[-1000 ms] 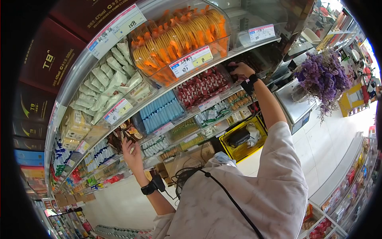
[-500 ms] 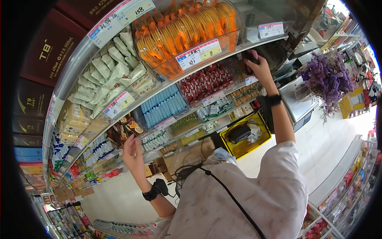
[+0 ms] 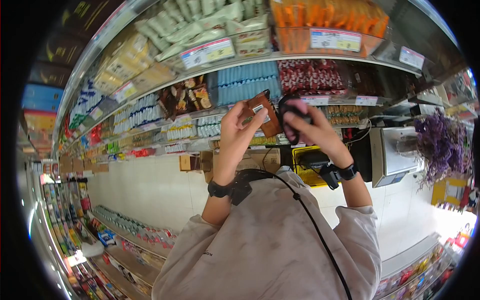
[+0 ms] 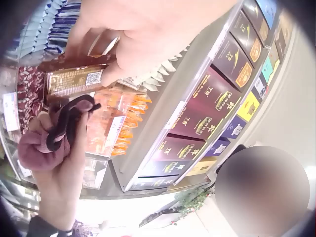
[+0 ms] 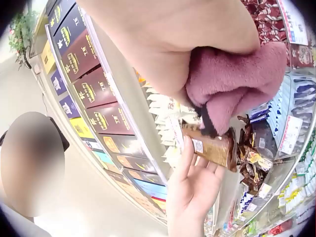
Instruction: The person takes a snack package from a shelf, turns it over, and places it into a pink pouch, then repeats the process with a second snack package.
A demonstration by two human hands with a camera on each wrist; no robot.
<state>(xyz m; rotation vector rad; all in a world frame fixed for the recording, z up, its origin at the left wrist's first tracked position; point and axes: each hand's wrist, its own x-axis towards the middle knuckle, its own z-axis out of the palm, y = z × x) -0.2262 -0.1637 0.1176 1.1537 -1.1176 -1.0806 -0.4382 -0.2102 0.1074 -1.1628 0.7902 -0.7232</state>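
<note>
My left hand [image 3: 239,132] pinches a flat brown packet [image 3: 266,120] with a small white label, its thumb across the front. In the left wrist view a square printed code shows on the packet [image 4: 74,81]. Close on its right, my right hand [image 3: 317,131] grips a bunched pink and black cloth [image 3: 295,112]. The right wrist view shows the fuzzy pink cloth [image 5: 237,84] hanging over the upper edge of the packet [image 5: 210,148]; whether they touch is unclear.
Shelf bins hold blue packets [image 3: 247,84], red packets [image 3: 310,77], brown packets [image 3: 186,97] and orange-wrapped snacks [image 3: 327,20]. A yellow basket [image 3: 320,181] stands below; a metal scale [image 3: 395,155] and purple flowers [image 3: 434,142] are at right.
My left hand has risen from beside the brown packets and now holds one packet. My right hand has come from the right end of the shelf toward it with the cloth. The head view has turned.
</note>
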